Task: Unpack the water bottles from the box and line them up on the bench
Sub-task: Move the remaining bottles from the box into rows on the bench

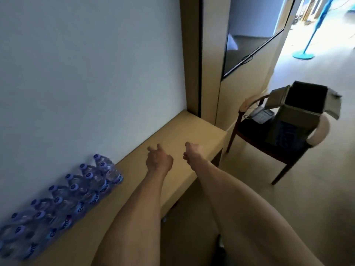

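Left hand (158,160) and right hand (192,151) loosely curled, empty, above bench (192,131), water bottles (63,198) left of them, open box (299,104) far right.

The bottles (63,196) are clear with purple-blue caps and blue labels bearing white lettering. The bench (172,135) is pale tan, the wall (86,73) behind it a cool grey-white. The box (299,110) is drab brown, dark inside. The chair (269,139) has a dark reddish frame, dark seat and cream armrests. The fan (303,52) is turquoise.
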Available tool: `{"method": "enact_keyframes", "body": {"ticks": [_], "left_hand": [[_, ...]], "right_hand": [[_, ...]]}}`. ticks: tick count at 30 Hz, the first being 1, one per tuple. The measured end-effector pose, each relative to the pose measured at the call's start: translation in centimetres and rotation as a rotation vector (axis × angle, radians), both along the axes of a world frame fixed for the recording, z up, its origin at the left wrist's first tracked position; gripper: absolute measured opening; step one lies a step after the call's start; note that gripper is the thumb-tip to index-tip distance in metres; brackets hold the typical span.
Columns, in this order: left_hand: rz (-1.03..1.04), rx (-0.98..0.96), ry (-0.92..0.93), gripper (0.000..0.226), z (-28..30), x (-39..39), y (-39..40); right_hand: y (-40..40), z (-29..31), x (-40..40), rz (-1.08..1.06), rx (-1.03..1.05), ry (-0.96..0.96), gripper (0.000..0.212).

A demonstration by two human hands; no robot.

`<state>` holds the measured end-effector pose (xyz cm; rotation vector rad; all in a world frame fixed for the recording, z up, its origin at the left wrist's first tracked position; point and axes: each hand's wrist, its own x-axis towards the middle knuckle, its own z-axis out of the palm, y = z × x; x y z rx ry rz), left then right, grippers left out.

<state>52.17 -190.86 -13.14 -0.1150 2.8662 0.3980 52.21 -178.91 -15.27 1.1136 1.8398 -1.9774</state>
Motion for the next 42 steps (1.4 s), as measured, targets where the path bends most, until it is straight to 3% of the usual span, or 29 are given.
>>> {"method": "enact_keyframes", "body": {"ticks": [5, 12, 18, 26, 34, 42], "left_hand": [[-0.132, -0.040, -0.011, 0.059, -1.3, -0.8, 11.1], [-0.243, 0.008, -0.018, 0.056, -3.5, -1.7, 28.5], [-0.430, 0.055, -0.050, 0.051, -3.9, -0.2, 41.9], [-0.516, 0.084, -0.085, 0.050, -3.2, 0.9, 52.8], [-0.650, 0.025, -0.085, 0.045, -3.9, 0.9, 60.5], [-0.758, 0.038, -0.104, 0.043, -4.2, -3.9, 67.4]], "right_hand": [[12.1, -0.3, 1.0, -0.123, 0.025, 0.081, 0.037], [30.5, -2.3, 3.1, -0.352, 0.076, -0.027, 0.021], [43.5, -3.8, 5.9, -0.514, 0.051, -0.121, 0.033], [53.2, -3.3, 7.8, -0.584, -0.025, -0.109, 0.038], [59.6, -3.7, 8.6, -0.729, -0.050, -0.076, 0.027], [65.9, -3.6, 4.0, -0.802, 0.008, -0.101, 0.018]]}}
